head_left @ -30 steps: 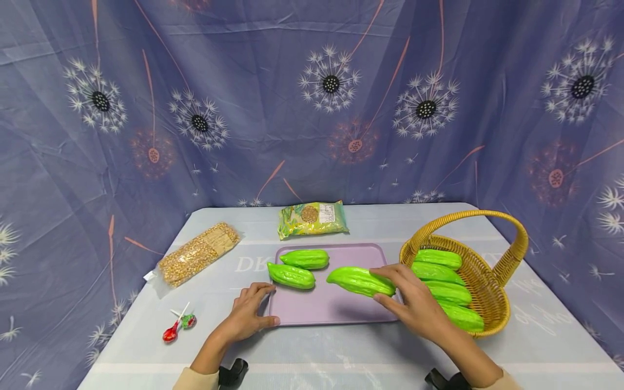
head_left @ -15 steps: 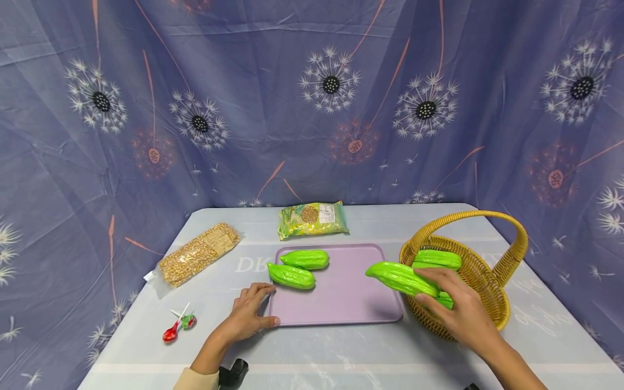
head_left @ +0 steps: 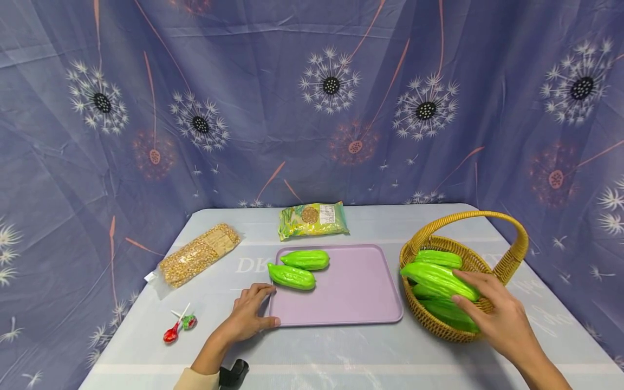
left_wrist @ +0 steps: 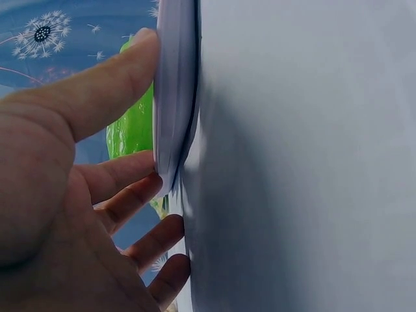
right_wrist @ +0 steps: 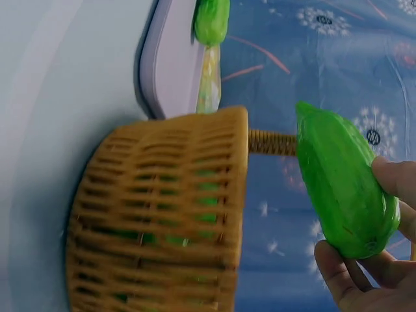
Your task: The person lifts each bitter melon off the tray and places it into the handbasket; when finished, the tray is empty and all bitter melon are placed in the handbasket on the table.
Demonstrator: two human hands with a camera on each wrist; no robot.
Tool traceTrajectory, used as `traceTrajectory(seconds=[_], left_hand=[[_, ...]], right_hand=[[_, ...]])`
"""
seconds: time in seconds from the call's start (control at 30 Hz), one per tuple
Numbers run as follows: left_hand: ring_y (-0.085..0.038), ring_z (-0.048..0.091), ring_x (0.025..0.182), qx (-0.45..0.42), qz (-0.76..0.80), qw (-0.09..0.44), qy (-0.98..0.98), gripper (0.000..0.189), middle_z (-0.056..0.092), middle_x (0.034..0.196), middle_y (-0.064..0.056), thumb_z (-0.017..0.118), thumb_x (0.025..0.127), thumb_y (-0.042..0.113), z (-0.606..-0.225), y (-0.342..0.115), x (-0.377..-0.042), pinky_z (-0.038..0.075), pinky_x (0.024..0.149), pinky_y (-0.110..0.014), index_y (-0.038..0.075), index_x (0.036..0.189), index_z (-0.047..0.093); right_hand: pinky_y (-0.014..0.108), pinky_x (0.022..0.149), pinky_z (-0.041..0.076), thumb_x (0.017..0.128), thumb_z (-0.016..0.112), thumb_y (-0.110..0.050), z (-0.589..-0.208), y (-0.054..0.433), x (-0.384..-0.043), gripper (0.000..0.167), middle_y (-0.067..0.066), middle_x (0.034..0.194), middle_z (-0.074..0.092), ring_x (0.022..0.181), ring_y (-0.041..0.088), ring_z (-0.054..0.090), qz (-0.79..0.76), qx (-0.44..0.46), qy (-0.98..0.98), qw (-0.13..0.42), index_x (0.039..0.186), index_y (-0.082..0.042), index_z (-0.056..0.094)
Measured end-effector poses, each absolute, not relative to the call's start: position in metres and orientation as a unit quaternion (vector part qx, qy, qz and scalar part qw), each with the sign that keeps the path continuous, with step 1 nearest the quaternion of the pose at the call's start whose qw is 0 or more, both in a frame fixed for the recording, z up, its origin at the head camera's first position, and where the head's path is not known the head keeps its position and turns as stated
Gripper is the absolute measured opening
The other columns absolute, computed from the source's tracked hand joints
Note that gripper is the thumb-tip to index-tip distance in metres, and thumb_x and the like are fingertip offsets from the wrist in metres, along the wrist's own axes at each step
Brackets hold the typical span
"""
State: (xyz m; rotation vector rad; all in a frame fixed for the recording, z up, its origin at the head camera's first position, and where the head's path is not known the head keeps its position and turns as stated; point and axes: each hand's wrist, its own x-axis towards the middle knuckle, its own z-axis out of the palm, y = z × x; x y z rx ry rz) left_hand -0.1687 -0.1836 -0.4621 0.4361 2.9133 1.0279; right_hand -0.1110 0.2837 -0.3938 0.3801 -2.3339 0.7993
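Note:
A bright green bitter melon (head_left: pixel 436 279) hangs over the wicker basket (head_left: pixel 497 319). My right hand (head_left: pixel 502 314) grips its near end between thumb and fingers. The right wrist view shows this bitter melon (right_wrist: pixel 341 185) raised above the basket rim (right_wrist: pixel 240 195), apart from it. More bitter melons (head_left: pixel 439 258) lie inside the basket, partly covered by the held one. Two bitter melons (head_left: pixel 291 277) lie at the left of the lilac tray (head_left: pixel 351 309). My left hand (head_left: pixel 251 312) rests at the tray's front left corner, thumb and fingertips touching its rim (left_wrist: pixel 174 84).
A golden handle (head_left: pixel 517 244) arches over the basket. Behind the tray lies a green and yellow packet (head_left: pixel 313 219). At the left are a clear bag of yellow kernels (head_left: pixel 197 257) and two lollipops (head_left: pixel 170 333). A dandelion-print curtain (head_left: pixel 273 108) stands behind the table.
My right hand has carried the bitter melon rightward from above the tray to over the basket. The left hand and the two bitter melons on the tray have stayed in place.

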Motion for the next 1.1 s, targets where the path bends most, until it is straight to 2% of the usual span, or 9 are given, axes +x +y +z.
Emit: traceTrajectory(seconds=[0.17, 0.33, 0.43, 0.6, 0.83, 0.97, 1.1], left_hand=[[-0.028, 0.039, 0.118, 0.137, 0.329, 0.015, 0.934, 0.069, 0.047, 0.133, -0.007, 0.08, 0.072, 0.031, -0.462, -0.184, -0.169, 0.027, 0.095, -0.05, 0.008, 0.13, 0.052], [-0.028, 0.039, 0.119, 0.131, 0.324, 0.019, 0.937, 0.069, 0.047, 0.134, -0.006, 0.08, 0.071, 0.031, -0.461, -0.183, -0.17, 0.027, 0.095, -0.05, 0.009, 0.13, 0.053], [-0.028, 0.039, 0.118, 0.134, 0.324, 0.018, 0.936, 0.07, 0.047, 0.133, -0.007, 0.081, 0.071, 0.032, -0.461, -0.183, -0.17, 0.027, 0.095, -0.05, 0.008, 0.13, 0.053], [-0.029, 0.039, 0.119, 0.133, 0.325, 0.017, 0.936, 0.069, 0.047, 0.133, -0.007, 0.08, 0.071, 0.032, -0.461, -0.182, -0.169, 0.027, 0.095, -0.05, 0.008, 0.13, 0.053], [-0.029, 0.039, 0.119, 0.133, 0.324, 0.014, 0.937, 0.07, 0.047, 0.133, -0.007, 0.081, 0.07, 0.033, -0.462, -0.182, -0.169, 0.028, 0.094, -0.048, 0.009, 0.13, 0.053], [-0.029, 0.039, 0.119, 0.132, 0.323, 0.015, 0.937, 0.07, 0.047, 0.133, -0.007, 0.081, 0.07, 0.033, -0.462, -0.182, -0.17, 0.028, 0.094, -0.048, 0.009, 0.13, 0.053], [-0.029, 0.038, 0.119, 0.131, 0.323, 0.015, 0.937, 0.07, 0.047, 0.134, -0.006, 0.081, 0.07, 0.034, -0.462, -0.182, -0.17, 0.027, 0.094, -0.048, 0.009, 0.13, 0.053]], right_hand=[[0.002, 0.082, 0.028, 0.074, 0.077, -0.004, -0.396, 0.296, -0.107, 0.057, -0.02, 0.115, 0.049, 0.111, -0.024, 0.035, 0.298, 0.116, -0.891, 0.321, 0.126, -0.019, 0.061], [0.013, 0.07, 0.031, 0.077, 0.077, -0.013, -0.4, 0.306, -0.106, 0.054, 0.0, 0.114, 0.056, 0.106, -0.028, 0.027, 0.279, 0.067, -0.909, 0.303, 0.127, -0.023, 0.06], [0.013, 0.064, 0.032, 0.078, 0.077, -0.015, -0.404, 0.31, -0.107, 0.054, 0.011, 0.114, 0.056, 0.1, -0.027, 0.026, 0.271, 0.048, -0.916, 0.293, 0.128, -0.02, 0.06], [0.01, 0.058, 0.033, 0.078, 0.076, -0.015, -0.411, 0.317, -0.11, 0.052, 0.017, 0.114, 0.055, 0.087, -0.026, 0.028, 0.265, 0.03, -0.918, 0.293, 0.128, -0.012, 0.06], [0.02, 0.053, 0.034, 0.082, 0.073, -0.022, -0.42, 0.323, -0.113, 0.051, 0.019, 0.114, 0.053, 0.076, -0.021, 0.028, 0.251, -0.008, -0.932, 0.261, 0.13, -0.013, 0.058], [0.025, 0.056, 0.034, 0.083, 0.073, -0.024, -0.423, 0.324, -0.115, 0.054, 0.021, 0.112, 0.053, 0.077, -0.007, 0.039, 0.242, -0.018, -0.939, 0.244, 0.132, -0.011, 0.055], [0.035, 0.058, 0.034, 0.082, 0.073, -0.023, -0.426, 0.325, -0.117, 0.058, 0.024, 0.11, 0.052, 0.083, 0.023, 0.05, 0.233, -0.019, -0.943, 0.238, 0.134, -0.007, 0.052]])
